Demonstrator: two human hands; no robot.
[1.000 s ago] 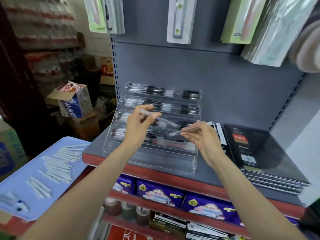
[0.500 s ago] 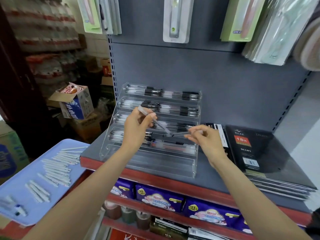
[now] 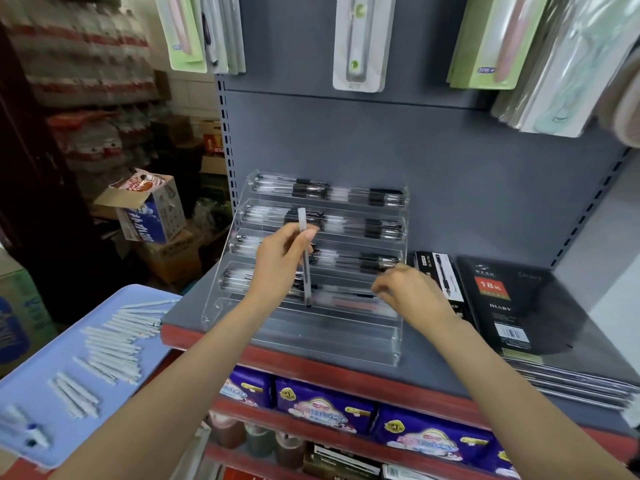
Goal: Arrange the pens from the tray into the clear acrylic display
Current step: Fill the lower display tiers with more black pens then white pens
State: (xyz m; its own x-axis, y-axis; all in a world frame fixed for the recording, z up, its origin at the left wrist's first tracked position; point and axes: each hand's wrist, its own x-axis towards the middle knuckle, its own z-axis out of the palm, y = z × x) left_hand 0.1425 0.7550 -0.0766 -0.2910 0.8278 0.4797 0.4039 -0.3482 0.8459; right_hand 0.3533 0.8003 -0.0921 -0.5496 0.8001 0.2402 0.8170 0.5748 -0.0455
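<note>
Fingers of the left hand (image 3: 277, 261) pinch a pen (image 3: 304, 261), upright, tip at the display (image 3: 394, 344)'s fourth step. Right hand (image 3: 408, 294), fingers curled at that step's right end; what they hold I cannot tell. More pens (image 3: 114, 344) lie on the tray (image 3: 41, 382), left of the display. Tilted so, the pen could skid off the step.

Legible text: "18K" on an orange label and "DIARY" beneath it, both on the black notebook cover (image 3: 512, 306) at right; other print unreadable.
</note>
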